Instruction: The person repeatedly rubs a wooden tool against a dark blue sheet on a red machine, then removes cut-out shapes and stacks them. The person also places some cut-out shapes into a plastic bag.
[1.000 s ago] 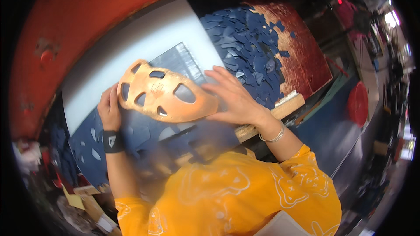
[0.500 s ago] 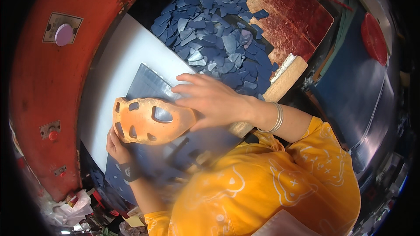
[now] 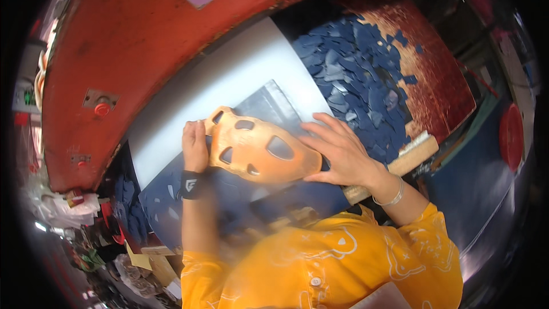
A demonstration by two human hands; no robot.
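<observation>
Both hands are pressing a tan cutting template point(image 3: 260, 151) with oval holes flat onto a dark blue sheet point(image 3: 269, 109): the left hand point(image 3: 195, 147) is gripping its left edge, the right hand point(image 3: 342, 151) is lying spread on its right end. It looks stiff, thin and light, best held by its edges. Blue scraps point(image 3: 360, 74) are lying far right.
</observation>
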